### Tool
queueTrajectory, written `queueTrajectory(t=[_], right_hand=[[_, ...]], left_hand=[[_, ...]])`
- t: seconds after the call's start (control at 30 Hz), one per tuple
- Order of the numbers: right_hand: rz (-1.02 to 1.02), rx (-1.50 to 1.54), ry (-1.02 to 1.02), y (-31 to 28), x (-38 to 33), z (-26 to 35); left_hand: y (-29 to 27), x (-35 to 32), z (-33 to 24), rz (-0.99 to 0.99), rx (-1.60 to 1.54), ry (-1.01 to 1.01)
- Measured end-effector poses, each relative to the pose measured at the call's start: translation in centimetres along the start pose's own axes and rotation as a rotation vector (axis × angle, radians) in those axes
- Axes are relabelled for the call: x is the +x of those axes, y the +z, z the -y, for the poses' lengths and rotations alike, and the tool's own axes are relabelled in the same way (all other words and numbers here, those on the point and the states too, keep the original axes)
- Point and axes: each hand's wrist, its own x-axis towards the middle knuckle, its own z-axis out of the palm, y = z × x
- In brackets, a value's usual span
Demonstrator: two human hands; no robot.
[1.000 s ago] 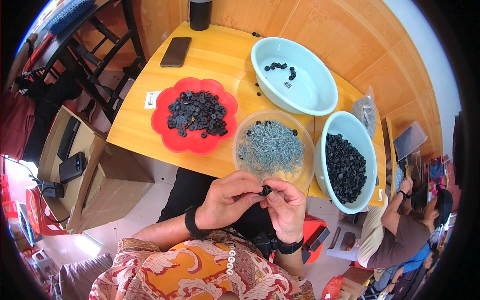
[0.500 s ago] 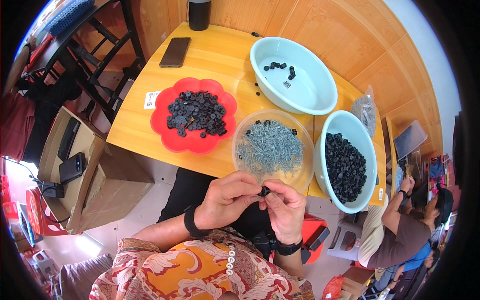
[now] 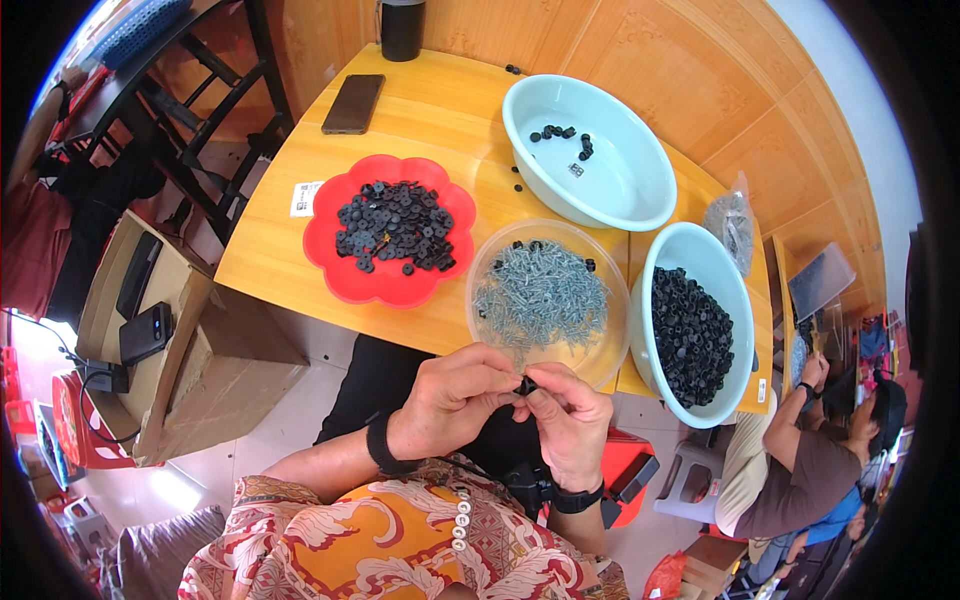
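Note:
A small black plastic part (image 3: 525, 385) is pinched between the fingertips of both hands, just off the table's near edge. My left hand (image 3: 452, 397) grips it from one side, and my right hand (image 3: 570, 418) from the other; fingers cover most of it. Right beyond them stands a clear round tub (image 3: 480, 335) of silvery screws (image 3: 540, 295), with a few black pieces among them. To the left, a red flower-shaped tray (image 3: 330, 275) holds flat black washers (image 3: 395, 225). On the right, a light blue basin (image 3: 735, 300) is heaped with small black caps (image 3: 688, 340).
Another light blue basin (image 3: 640, 190) at the back holds a few black parts. A phone (image 3: 353, 104) and a dark cup (image 3: 402, 30) lie toward the far left of the table (image 3: 260, 240). A cardboard box (image 3: 230, 350) stands left; a person (image 3: 805, 465) sits at right.
The black part has turned slightly between my fingertips. Both hands otherwise stay in nearly the same place.

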Motion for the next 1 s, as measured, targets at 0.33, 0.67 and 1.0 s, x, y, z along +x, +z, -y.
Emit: queueTrajectory(t=[0.33,0.67,1.0], right_hand=[[0.018,-0.027,-0.028,0.1,0.1,0.0],[0.033,-0.064,-0.026,0.1,0.2,0.0],[0.032,-0.071,-0.009,0.0,0.3,-0.4]], left_hand=[[-0.2,0.2,0.0,0.005,-0.043,-0.056],[-0.6,0.4,0.3,0.008,-0.394,-0.372],[-0.8,0.8,0.4,0.039,-0.704,-0.469]])
